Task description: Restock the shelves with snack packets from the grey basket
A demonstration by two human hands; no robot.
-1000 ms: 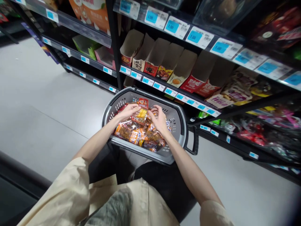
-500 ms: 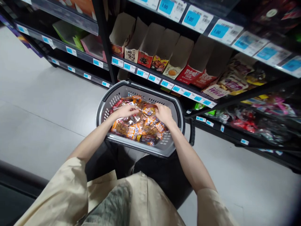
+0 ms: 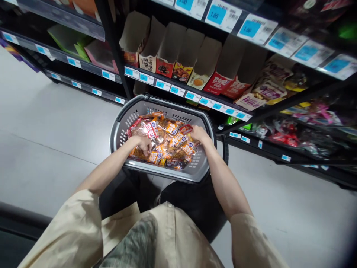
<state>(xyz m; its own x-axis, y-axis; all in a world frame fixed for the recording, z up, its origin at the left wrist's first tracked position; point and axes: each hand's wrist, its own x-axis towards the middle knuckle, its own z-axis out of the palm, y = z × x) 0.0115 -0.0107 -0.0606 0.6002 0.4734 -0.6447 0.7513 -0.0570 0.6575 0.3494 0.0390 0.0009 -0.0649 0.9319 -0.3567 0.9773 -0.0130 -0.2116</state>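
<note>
A grey plastic shopping basket (image 3: 164, 174) rests by my knees, filled with snack packets (image 3: 178, 139) in clear and orange wrapping. My left hand (image 3: 142, 144) is in the left part of the pile, fingers curled downward among the packets; what they grip, if anything, is hidden. Just above it lies a larger red-and-white packet (image 3: 149, 130). At the basket's right side my right hand (image 3: 198, 134) is closed at the edge of a small red packet (image 3: 186, 129), its fingertips partly hidden.
Ahead stands a black shelf rack with price tags (image 3: 178, 90) along its edges. Open cardboard display boxes (image 3: 195, 56) line the middle shelf, and bagged goods (image 3: 290, 137) lie at the right. The basket's black handle (image 3: 225, 150) sticks out at right. Grey floor (image 3: 55, 123) surrounds the basket.
My left hand has moved down and toward me, its fingers now curled, uncovering the red-and-white packet. My right hand has shifted right toward the basket wall. The view has shifted slightly.
</note>
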